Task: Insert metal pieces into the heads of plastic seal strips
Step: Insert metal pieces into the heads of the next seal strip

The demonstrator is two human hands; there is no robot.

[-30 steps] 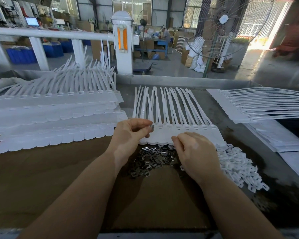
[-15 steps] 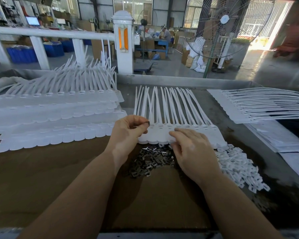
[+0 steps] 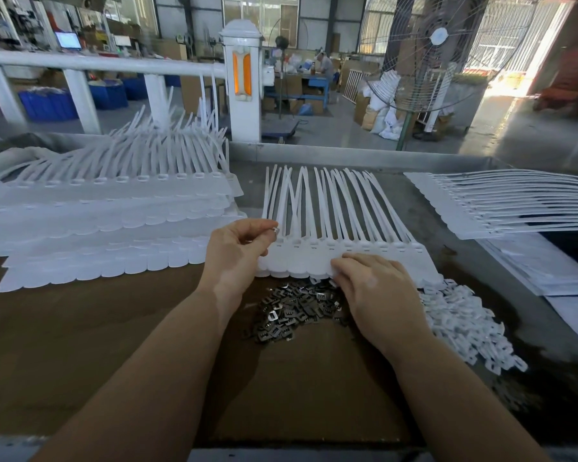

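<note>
My left hand (image 3: 236, 253) pinches a metal piece (image 3: 275, 230) over the leftmost head of the seal strips (image 3: 334, 228); my right hand (image 3: 372, 288) presses flat fingers down, steadying the row.

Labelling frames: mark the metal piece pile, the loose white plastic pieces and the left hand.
metal piece pile (image 3: 294, 310), head view, middle of heap.
loose white plastic pieces (image 3: 464, 323), head view, centre of pile.
left hand (image 3: 236, 251), head view, back of hand.
</note>
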